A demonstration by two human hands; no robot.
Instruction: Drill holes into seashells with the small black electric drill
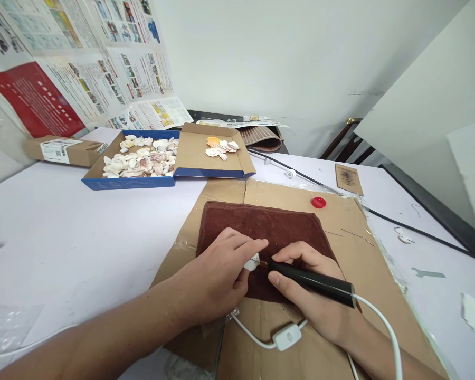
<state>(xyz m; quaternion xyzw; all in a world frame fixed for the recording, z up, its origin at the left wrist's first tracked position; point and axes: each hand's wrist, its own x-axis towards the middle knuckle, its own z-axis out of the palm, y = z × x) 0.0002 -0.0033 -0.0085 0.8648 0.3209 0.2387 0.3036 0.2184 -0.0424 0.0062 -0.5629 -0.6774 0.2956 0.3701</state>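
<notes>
My left hand (pixel 224 269) pinches a small white seashell (pixel 252 262) over the brown cloth (pixel 257 224); the fingers hide part of the shell. In my right hand (pixel 316 311) is a black corded mini drill (pixel 312 282), held like a pen. Its thin brass-coloured tip points left and meets or nearly meets the shell's edge; whether it touches, I cannot tell. A white cord (pixel 380 319) runs from the drill's back end. On the cardboard between my forearms lies a white inline switch (pixel 287 336).
A blue-edged box (pixel 129 183) full of seashells stands at back left, several more shells (pixel 221 148) on its open lid. A brown carton (pixel 63 150) is beside it. The cardboard sheet (pixel 380 274) bears a red cap (pixel 319 202). A flat wrench (pixel 428 273) lies right.
</notes>
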